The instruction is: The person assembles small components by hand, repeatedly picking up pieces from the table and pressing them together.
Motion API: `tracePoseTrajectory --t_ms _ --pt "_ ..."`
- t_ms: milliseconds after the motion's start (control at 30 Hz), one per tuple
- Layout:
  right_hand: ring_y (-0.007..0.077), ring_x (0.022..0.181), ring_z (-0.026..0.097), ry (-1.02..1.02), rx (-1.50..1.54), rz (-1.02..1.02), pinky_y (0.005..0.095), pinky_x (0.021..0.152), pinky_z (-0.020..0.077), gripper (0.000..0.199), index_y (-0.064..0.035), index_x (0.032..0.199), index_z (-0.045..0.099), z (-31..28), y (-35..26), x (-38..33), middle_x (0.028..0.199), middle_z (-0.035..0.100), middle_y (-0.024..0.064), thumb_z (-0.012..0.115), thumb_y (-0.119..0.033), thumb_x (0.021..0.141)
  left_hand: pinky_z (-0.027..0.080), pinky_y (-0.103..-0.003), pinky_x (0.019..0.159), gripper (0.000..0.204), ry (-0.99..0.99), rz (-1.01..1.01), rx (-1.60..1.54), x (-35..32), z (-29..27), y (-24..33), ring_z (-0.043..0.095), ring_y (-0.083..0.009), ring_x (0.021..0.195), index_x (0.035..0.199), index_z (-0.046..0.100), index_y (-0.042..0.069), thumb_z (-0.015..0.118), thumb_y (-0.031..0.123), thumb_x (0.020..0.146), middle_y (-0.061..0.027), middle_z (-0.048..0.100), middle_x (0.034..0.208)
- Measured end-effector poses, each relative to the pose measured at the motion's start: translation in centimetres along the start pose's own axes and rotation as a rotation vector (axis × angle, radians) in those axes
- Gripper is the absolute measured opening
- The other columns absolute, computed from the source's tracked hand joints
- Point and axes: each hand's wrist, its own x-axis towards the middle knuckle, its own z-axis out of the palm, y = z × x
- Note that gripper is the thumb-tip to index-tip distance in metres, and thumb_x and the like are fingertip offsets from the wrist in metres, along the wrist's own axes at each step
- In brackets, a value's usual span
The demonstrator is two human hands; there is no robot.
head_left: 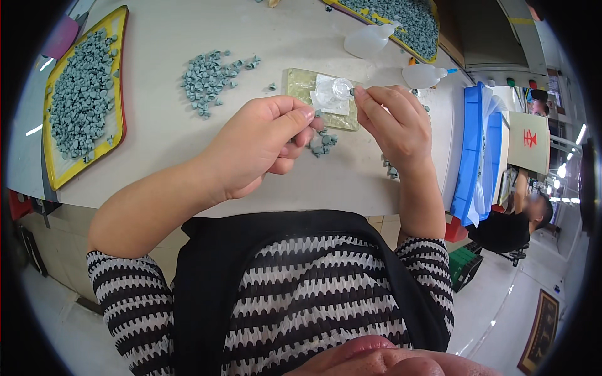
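My left hand [269, 141] is closed over the front of the table, thumb pressed on curled fingers; a small grey-green piece shows at its thumb tip. Pinched together, the fingers of my right hand [398, 122] hold a tiny dark grey-green piece [352, 92] beside a clear round dish [342, 88]. That dish stands on a white sheet [322, 95], which lies on a translucent yellowish block [300, 81]. Small cup-shaped grey-green pieces [324, 145] lie between my hands. A looser heap of such pieces [210, 78] is farther left.
At far left is a yellow tray [118, 37] full of the pieces; another yellow tray [401, 47] is at the back right. White squeeze bottles [367, 41] stand near it. Blue bins [470, 150] are at the right. Another person [508, 229] sits beyond them.
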Motion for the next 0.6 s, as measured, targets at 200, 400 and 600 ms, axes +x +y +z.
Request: tracePoseTrajectory --t_ms 200,400,600 --pt "0.0177 0.062 0.057 0.030 0.050 0.063 0.0263 0.052 0.0457 0.021 0.0016 0.082 0.064 0.1 -0.4 0.0 0.076 0.059 0.0075 0.071 0.008 0.063 0.019 -0.017 0.042 0.020 0.000 0.001 0.004 -0.2 0.0 0.1 0.027 -0.0019 0.052 0.095 0.051 0.001 0.046 0.020 0.094 0.0042 0.042 0.069" --pt "0.0109 0.061 0.053 0.066 0.632 0.672 0.0216 0.052 0.0418 0.007 0.0043 0.081 0.061 -0.5 -2.6 0.6 0.076 0.061 0.0074 0.065 0.003 0.075 0.018 -0.017 0.042 0.019 -0.029 0.042 0.060 -0.7 0.2 0.1 0.026 -0.0022 0.052 0.094 0.049 0.003 0.043 0.021 0.096 0.0039 0.041 0.069" --pt "0.0099 0.057 0.046 0.002 1.260 1.075 0.0228 0.051 0.0369 0.008 0.0025 0.079 0.057 -0.7 -3.3 0.8 0.073 0.057 0.0077 0.057 -0.003 0.085 0.017 -0.018 0.041 0.019 -0.110 0.063 0.033 -0.7 0.3 -0.1 0.026 -0.0031 0.051 0.089 0.047 0.008 0.041 0.025 0.097 0.0034 0.039 0.067"
